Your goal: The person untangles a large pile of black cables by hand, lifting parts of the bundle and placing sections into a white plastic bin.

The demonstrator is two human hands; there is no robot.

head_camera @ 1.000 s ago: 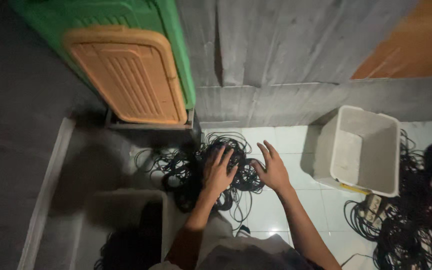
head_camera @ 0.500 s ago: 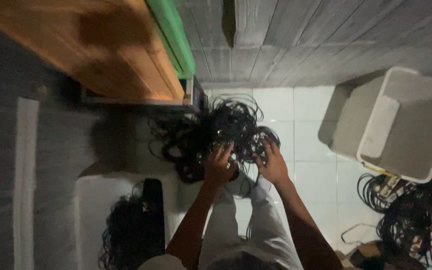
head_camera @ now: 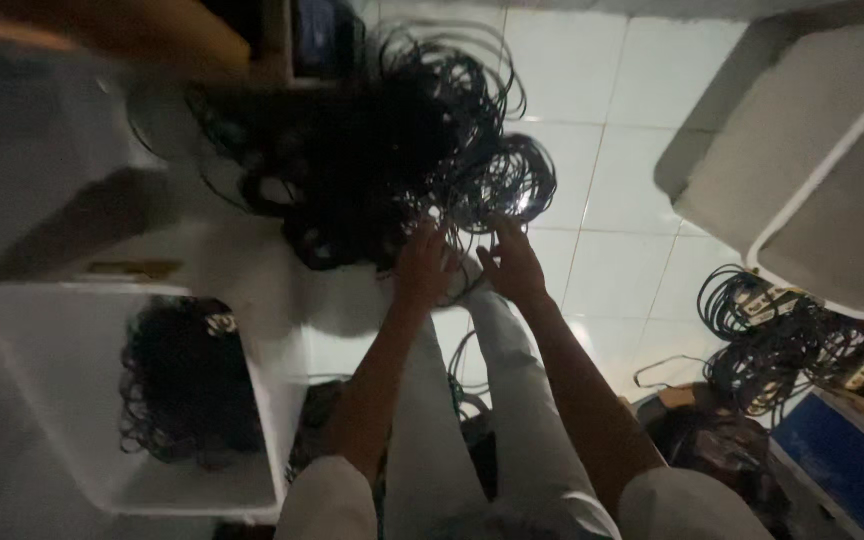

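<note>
Bin (head_camera: 72, 400), white, lies well to the left of both hands and below them in the view, a dark coil (head_camera: 187, 385) inside it against its right wall. Left hand (head_camera: 422, 268): fingers spread, tips pressed into the near edge of the cable pile (head_camera: 372, 150); whether they grip a strand cannot be told, the frame being dim and blurred. Pile lies straight ahead of the fingertips, up-frame, bulk offset leftward, no clear long axis, loops running every way. Right hand (head_camera: 514, 265): fingers wide, tips at a loose round loop (head_camera: 507, 180) on the pile's right side, touching or just short. Both hands equally near the pile. Right of the fingers, well apart: tilted white tub (head_camera: 812, 170); below it, more cable (head_camera: 772, 340) on the tiles.
</note>
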